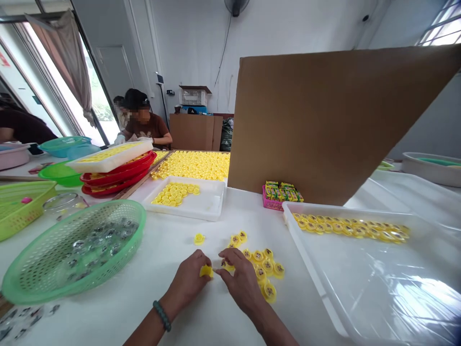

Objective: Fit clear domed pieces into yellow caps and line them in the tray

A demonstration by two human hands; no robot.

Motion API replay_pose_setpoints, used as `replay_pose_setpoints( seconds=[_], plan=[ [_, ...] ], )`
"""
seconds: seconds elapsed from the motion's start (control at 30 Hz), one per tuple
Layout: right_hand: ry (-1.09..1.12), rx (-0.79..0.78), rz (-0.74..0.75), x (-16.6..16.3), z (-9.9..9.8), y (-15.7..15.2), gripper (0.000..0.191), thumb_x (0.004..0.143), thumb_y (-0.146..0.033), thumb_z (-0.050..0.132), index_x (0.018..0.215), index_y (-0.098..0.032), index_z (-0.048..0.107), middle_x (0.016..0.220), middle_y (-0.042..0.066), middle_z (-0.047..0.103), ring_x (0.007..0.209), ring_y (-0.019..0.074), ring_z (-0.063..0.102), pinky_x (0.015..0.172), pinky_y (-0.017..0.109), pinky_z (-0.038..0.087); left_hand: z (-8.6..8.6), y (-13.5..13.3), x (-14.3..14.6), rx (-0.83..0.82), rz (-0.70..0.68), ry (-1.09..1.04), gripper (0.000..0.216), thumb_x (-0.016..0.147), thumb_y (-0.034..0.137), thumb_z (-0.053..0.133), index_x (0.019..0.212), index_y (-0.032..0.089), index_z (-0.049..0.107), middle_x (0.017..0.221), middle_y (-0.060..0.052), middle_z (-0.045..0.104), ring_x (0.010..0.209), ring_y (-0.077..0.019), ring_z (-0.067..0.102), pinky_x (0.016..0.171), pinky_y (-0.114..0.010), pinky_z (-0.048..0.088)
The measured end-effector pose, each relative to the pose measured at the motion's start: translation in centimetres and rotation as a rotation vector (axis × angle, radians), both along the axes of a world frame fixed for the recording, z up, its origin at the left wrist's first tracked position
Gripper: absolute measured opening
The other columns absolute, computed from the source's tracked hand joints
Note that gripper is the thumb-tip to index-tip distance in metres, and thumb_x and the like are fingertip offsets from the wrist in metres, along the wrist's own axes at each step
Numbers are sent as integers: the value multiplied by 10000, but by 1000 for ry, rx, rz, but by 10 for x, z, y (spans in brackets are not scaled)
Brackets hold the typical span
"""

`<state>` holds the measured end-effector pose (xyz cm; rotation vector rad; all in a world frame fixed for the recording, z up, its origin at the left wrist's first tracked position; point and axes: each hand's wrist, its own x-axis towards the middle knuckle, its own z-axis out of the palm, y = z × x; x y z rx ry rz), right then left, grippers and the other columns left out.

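Observation:
My left hand (189, 278) pinches a small round yellow plastic piece (206, 271), tilted, just above the white table. Close beside it, my right hand (242, 278) has its thumb and forefinger curled towards the piece. Whatever lies at those fingertips is too small and pale to name. Several yellow pieces with dark printed centres (267, 265) lie around and beyond my right hand, partly covered by it. One plain yellow piece (199, 239) sits apart, beyond my left hand.
To the left stands a green basket (135, 211) of clear printed pieces. A white tray (212, 211) of yellow pieces is ahead; a larger tray (298, 245) with printed rows is right. Cardboard (324, 125) rises behind a pink basket (272, 204). A person (154, 127) sits across.

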<state>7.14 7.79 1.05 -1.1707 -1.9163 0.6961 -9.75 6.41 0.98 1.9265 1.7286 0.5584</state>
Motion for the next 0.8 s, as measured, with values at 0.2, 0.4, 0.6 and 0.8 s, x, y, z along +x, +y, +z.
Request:
replay_pose_setpoints(
  seconds=[0.2,0.4,0.6,0.8],
  plan=[
    [-59,-110,182,1,3,-3,244,680,-96,612,879,-237,625,819,-19,578,747,140,543,680,248,430,-14,-28,-7,-43,80,-332,333,650,190,610,981,226,592,990,-24,567,721,-157,501,642,-254,405],
    [-87,-131,282,-2,2,-4,250,678,-73,579,865,-234,625,812,-18,585,760,145,545,690,255,426,-31,-28,-12,-129,157,-561,228,633,217,599,856,178,629,733,-3,607,660,-161,519,601,-244,404],
    [-146,-113,307,-3,-1,-2,261,681,-56,569,861,-238,620,813,-20,595,780,150,546,707,257,417,-34,-26,-17,-127,161,-558,252,635,210,519,825,179,681,751,-13,660,656,-164,554,608,-246,424],
    [-206,-60,279,-4,-12,0,226,694,-65,581,851,-223,621,815,-11,601,753,147,551,679,246,414,-35,-25,-16,-112,156,-547,297,645,200,485,841,209,708,805,-9,684,729,-178,597,678,-254,449]
  ],
)
